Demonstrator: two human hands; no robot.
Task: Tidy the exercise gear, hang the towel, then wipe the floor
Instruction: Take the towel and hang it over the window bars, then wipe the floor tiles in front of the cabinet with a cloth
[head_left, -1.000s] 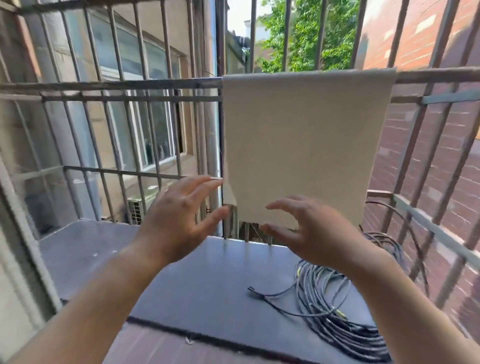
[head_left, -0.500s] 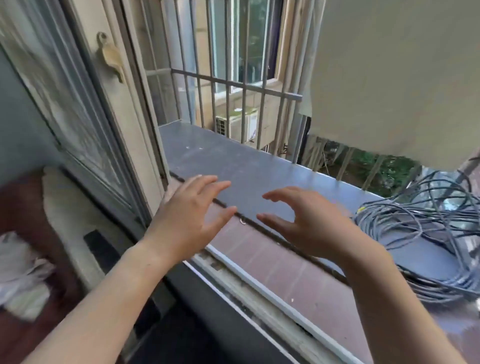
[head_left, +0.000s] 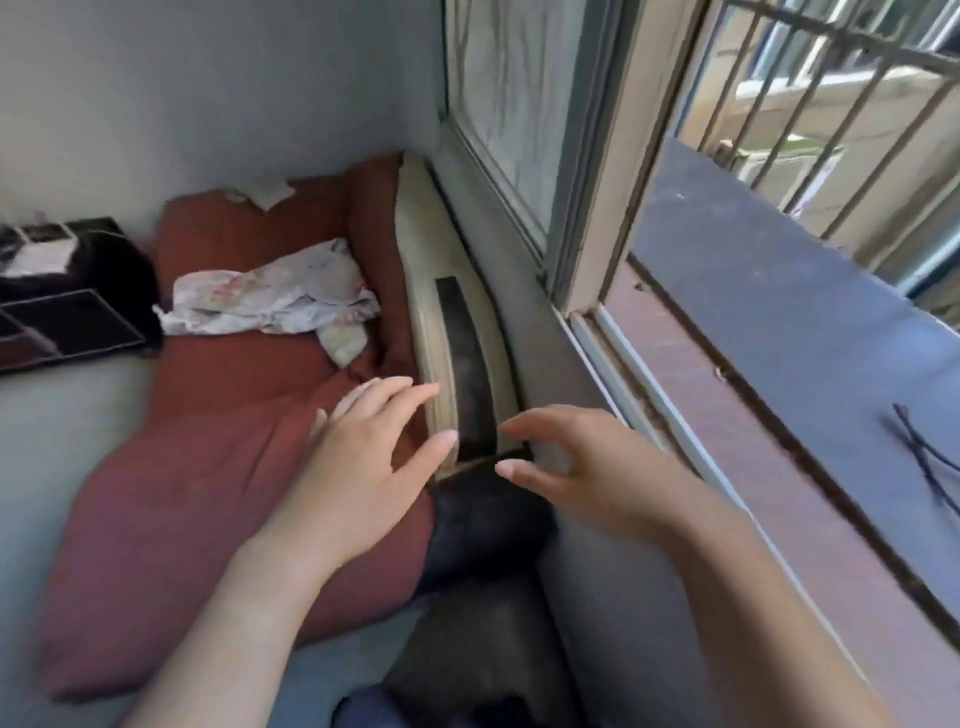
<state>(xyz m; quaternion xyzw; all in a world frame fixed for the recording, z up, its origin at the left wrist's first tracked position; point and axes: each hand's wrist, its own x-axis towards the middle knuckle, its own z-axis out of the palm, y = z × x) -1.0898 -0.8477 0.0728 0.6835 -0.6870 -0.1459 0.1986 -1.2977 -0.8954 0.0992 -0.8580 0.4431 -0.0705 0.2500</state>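
1. Fingers of the left hand were straight and spread. Those of the right hand were apart and slightly curled. Neither hand held anything, and both hovered over the near end of a curved board.
2. A second before, the same empty hands had been raised to the towel, which hung flat over the rail outside the window. Since then the view had swung away from the bars and the ledge and down into the room. The towel was out of view at this moment.
3. By my reading, that put the hanging step behind the person and left the floor to be wiped. No floor showed here, so its state could not be told.
4. A red cushion lay along the right edge of the bed and ran up into its far corner. A crumpled white cloth rested on the cushion's far half.
5. The curved board stood on its edge between the cushion and the wall under the window. Whether it counted as exercise gear could not be told. The cloth looked a likely wipe, and the left hand was nearer to it.
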